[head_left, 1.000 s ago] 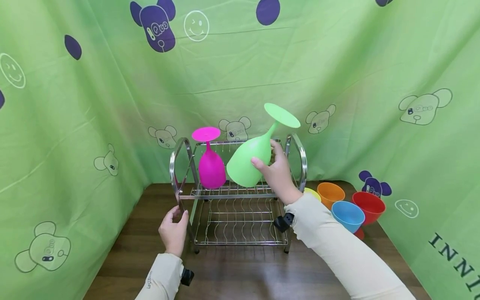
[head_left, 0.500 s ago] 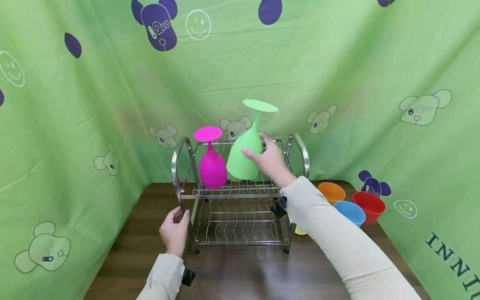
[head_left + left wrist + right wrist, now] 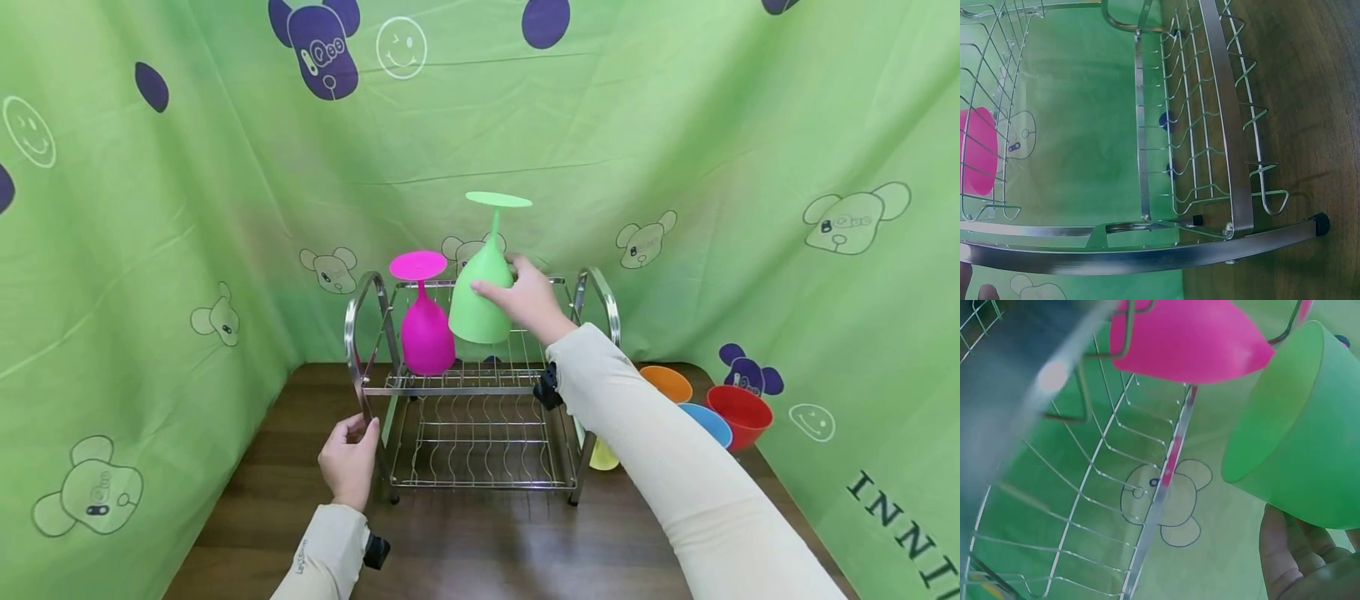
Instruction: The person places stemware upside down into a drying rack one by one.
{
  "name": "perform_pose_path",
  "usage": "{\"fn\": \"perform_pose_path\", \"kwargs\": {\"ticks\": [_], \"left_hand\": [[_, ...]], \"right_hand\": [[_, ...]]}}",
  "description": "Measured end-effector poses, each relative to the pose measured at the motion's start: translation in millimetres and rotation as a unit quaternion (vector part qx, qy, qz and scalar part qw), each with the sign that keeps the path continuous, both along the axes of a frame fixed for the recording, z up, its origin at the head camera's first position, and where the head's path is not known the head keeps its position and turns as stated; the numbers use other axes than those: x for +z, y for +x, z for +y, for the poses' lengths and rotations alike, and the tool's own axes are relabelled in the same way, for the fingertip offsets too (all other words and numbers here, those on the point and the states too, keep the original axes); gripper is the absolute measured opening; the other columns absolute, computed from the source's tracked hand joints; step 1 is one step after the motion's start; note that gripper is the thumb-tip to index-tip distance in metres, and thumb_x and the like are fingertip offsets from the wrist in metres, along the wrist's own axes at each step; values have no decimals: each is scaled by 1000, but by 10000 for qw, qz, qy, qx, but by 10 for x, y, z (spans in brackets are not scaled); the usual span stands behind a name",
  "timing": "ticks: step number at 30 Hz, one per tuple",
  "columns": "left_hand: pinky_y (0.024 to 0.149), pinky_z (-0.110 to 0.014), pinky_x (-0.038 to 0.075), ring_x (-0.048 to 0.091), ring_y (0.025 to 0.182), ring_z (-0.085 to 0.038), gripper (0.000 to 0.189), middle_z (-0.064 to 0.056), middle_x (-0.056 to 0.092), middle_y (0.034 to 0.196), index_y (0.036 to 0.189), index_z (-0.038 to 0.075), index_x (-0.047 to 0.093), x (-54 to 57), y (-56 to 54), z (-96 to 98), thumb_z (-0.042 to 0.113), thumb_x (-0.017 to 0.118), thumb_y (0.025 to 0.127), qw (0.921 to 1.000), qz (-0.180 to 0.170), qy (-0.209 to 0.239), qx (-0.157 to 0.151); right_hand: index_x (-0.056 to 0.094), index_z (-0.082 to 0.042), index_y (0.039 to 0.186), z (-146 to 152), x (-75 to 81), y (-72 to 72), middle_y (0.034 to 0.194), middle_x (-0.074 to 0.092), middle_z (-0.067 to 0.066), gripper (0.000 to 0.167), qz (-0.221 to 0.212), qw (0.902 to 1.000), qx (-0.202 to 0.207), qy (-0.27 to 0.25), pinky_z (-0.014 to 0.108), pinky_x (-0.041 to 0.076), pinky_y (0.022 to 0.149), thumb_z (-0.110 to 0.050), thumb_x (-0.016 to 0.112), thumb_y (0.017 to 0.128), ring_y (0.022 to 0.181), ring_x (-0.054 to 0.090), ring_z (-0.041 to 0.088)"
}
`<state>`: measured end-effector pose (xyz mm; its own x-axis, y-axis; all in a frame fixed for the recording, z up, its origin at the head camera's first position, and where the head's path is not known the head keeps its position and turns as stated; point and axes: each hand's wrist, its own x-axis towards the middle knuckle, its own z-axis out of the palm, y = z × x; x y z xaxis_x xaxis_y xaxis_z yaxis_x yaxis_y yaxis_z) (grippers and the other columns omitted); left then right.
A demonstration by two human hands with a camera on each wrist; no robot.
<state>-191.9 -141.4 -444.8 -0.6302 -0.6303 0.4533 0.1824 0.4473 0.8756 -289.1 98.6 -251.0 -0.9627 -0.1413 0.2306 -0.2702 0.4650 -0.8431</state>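
A light green plastic goblet [image 3: 482, 300] hangs upside down above the upper tier of a two-tier metal dish rack [image 3: 480, 390]. My right hand [image 3: 528, 300] grips its bowl from the right, thumb toward me. In the right wrist view the goblet's open rim [image 3: 1272, 403] faces the rack, apart from the wires. To its left a magenta goblet [image 3: 427, 337] stands inverted on the upper tier. My left hand [image 3: 349, 462] holds the rack's front left upright between thumb and fingers; only its fingertips [image 3: 987, 292] show in the left wrist view.
Right of the rack, orange [image 3: 666, 383], blue [image 3: 707, 423] and red [image 3: 738, 415] cups stand upright on the wooden table [image 3: 480, 550], partly behind my right sleeve. A yellow piece [image 3: 603, 455] shows by the rack's right leg. Green printed cloth [image 3: 480, 125] surrounds the table.
The green goblet has moved left and slightly up in my right hand, turning from a slant to nearly vertical. My left hand stays on the rack's upright.
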Motion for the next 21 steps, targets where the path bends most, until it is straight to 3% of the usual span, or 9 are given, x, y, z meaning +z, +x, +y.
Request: {"fn": "perform_pose_path", "kwargs": {"ticks": [3,21], "left_hand": [[58,-9,40,53,60,4,15,-15,70,77,85,-2,72,-4,-6,-1,7,77,74,10000,2,31,-38],[56,-13,40,50,58,1,14,-13,69,74,83,-2,71,-51,-31,-22,7,77,74,9999,29,-99,-69]], "right_hand": [[32,-1,145,0,3,-49,133,50,22,81,-22,9998,-17,187,51,47,92,-40,69,84,118,51,37],[37,1,141,10,36,-207,131,52,22,79,-314,9921,25,1217,49,46,93,-39,71,81,115,52,36]]}}
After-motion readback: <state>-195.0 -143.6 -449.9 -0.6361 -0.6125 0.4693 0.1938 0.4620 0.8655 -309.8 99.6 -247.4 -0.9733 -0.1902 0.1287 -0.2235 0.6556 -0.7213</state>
